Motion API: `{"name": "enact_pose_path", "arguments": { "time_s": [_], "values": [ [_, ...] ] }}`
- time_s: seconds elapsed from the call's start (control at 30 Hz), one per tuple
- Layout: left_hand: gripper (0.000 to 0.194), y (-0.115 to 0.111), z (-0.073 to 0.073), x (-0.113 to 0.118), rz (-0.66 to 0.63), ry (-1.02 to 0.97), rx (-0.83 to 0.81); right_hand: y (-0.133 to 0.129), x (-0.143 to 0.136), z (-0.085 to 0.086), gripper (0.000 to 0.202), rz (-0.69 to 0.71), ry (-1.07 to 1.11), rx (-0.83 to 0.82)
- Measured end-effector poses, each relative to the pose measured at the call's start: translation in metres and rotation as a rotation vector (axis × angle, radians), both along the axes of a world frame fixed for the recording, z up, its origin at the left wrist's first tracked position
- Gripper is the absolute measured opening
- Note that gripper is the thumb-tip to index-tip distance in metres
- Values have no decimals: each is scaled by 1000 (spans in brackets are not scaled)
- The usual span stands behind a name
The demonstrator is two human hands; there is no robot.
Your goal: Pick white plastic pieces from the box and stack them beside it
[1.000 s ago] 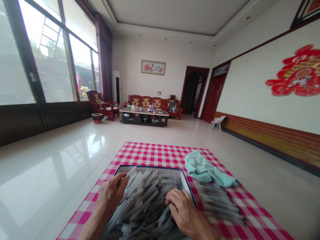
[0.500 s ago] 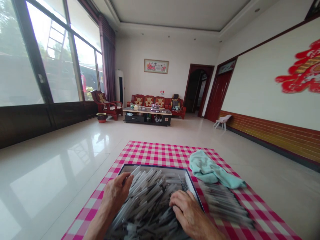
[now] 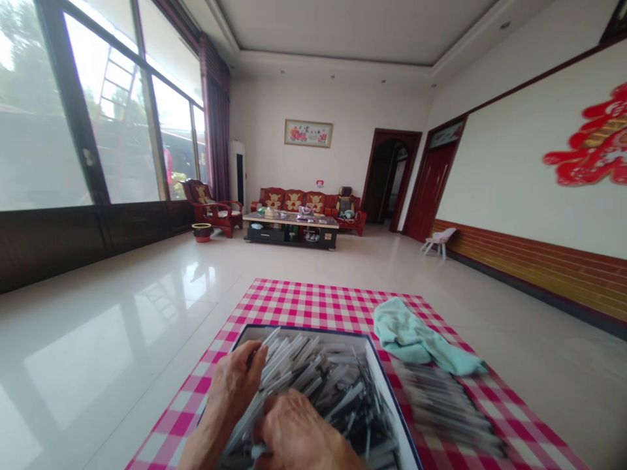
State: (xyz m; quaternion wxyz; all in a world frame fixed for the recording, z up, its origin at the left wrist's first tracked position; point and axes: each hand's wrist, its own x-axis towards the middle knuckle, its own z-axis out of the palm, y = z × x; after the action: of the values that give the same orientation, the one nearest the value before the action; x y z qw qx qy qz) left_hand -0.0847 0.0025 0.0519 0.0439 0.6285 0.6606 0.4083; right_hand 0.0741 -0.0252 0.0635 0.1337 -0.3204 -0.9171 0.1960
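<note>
The person's left hand (image 3: 238, 371), left of bottom centre in the frame, is bare, as are the slim wrist (image 3: 223, 403) and forearm (image 3: 206, 438). The right hand (image 3: 296, 425), at bottom centre, is also bare, its rounded back slightly blurred.

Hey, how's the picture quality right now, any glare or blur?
Head view: bright windows glare at left, reflecting on the glossy floor; head view: the right hand and the row of slim sticks beside the box look blurred; head view: window frames lean outward.
</note>
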Motion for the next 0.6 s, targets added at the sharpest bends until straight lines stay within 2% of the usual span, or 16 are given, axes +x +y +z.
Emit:
{"name": "enact_pose_path", "arguments": {
  "time_s": [0.07, 0.13, 0.2, 0.3, 0.37, 0.43, 0.5, 0.6],
  "values": [
    [32, 0, -1, 1, -6, -2, 18, -1, -2, -10, 26, -46, 44, 1],
    [32, 0, -1, 1, -8, 2, 28, -2, -2, -15, 31, -69, 63, 8],
    [32, 0, -2, 3, -10, -1, 23, -1, 0, -12, 25, -86, 38, -2],
    [31, -1, -2, 10, -32, -43, 37, 0, 12, 2, 15, -125, 114, -58],
    [31, -2, -3, 20, -80, -63, 80, 3, 28, 12, 11, -176, 255, -112],
    [29, -3, -5, 34, -150, -45, 111, 7, 49, 16, 8, -290, 427, -173],
    [27, -6, -9, 49, -235, -14, 114, 14, 68, 12, 15, -421, 653, -266],
    [25, -9, -16, 66, -287, 19, 162, 27, 85, -3, 38, -630, 1039, -425]
  ]
}}
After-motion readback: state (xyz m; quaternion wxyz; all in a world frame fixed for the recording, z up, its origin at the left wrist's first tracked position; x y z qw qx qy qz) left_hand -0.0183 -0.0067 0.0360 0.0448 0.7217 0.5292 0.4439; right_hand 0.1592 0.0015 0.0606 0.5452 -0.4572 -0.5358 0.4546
